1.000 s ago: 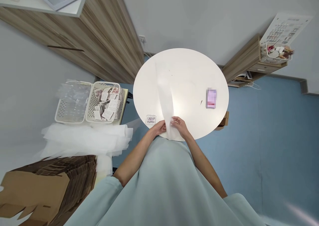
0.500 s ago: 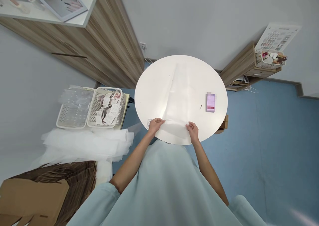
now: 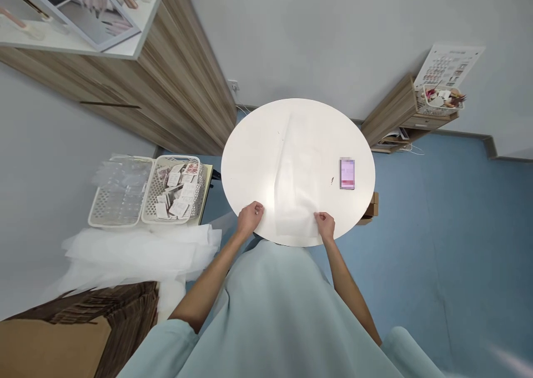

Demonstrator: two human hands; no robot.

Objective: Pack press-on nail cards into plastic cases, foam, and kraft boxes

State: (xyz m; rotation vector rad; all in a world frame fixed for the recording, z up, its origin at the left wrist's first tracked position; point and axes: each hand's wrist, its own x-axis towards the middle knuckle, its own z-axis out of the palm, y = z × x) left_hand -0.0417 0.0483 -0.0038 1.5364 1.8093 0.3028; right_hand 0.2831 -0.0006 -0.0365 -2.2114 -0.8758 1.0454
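A thin, translucent white plastic sheet [image 3: 296,200] lies lengthwise on the round white table [image 3: 245,161], with its near end at the front edge. My right hand [image 3: 325,225] pinches the sheet's right border near that end. To the left, my left hand [image 3: 250,218] has curled fingers and sits a little apart from the sheet. Nothing shows between its fingertips. Whether anything lies beneath this hand is hidden.
A phone-like object [image 3: 347,174], blurred out, rests on the table's right side beside a small dark mark. At left stand white baskets [image 3: 145,214] with cards and clear plastic, a white film roll [image 3: 145,253] and stacked cardboard [image 3: 50,344]. Cabinets [image 3: 187,61] flank the table.
My left hand has let go of the sheet and moved slightly left. The sheet's lifted near end now lies flatter. My right hand keeps its pinch; the view has shifted slightly.
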